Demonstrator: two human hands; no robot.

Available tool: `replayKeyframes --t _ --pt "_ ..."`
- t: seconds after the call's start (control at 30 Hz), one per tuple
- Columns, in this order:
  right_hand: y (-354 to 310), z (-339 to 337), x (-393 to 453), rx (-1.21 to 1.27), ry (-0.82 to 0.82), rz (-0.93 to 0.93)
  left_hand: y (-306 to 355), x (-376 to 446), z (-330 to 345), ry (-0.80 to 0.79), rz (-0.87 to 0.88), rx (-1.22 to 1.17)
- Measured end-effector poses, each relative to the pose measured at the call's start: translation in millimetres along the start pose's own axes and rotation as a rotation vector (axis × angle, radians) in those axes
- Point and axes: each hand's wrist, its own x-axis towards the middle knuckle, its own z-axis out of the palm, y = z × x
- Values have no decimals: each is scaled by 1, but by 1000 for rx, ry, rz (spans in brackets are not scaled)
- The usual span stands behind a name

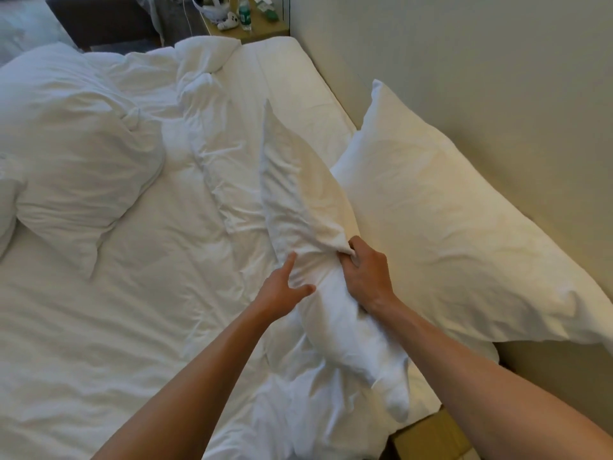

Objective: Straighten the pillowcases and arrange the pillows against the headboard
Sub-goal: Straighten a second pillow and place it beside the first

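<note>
Pillow in hand: your right hand (364,277) is clenched on a bunch of pillowcase at the middle of the crumpled pillow (308,207), which stands on its edge on the bed (139,310), just in front of the propped pillow (441,227).
Left hand: your left hand (285,287) lies loose against the near face of the crumpled pillow, fingers spread, thumb out, grasping nothing.
Key relation: the crumpled pillow runs away from your grip along its long axis, one pointed corner reaching up the bed and the other end trailing back under your right forearm; that axis lies roughly parallel to the headboard (481,94), which stands to the right of it. Your right hand is the nearer to the headboard.
Pillow already set: the propped pillow leans against the headboard, its case fairly smooth.
Judgement: the case in your grip looks twisted and wants pulling straight before the pillow goes beside the propped one.
Surface: rumpled white sheets, with a bunched duvet (66,144) well apart, on the far side from the headboard.
Room: a nightstand (245,29) with small items beyond the bed's far end.
</note>
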Motion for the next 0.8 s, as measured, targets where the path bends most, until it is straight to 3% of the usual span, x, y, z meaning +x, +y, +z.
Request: replayKeyframes --t 0.17,0.3,0.47,0.53,0.67,0.8 --pt "-29 -18 0 99 98 -101 19 -22 -17 114 71 -24" --pt "4 -52 1 85 146 -70 45 -30 2 192 66 139" --pt "95 -95 18 -157 38 203 58 -16 68 -61 18 143" --pt "112 -88 23 -210 -9 309 54 -5 86 -84 -32 139" --pt "105 -44 30 -131 11 349 43 16 94 -18 -84 171" --pt "102 -4 28 -351 33 232 34 29 89 7 -101 154"
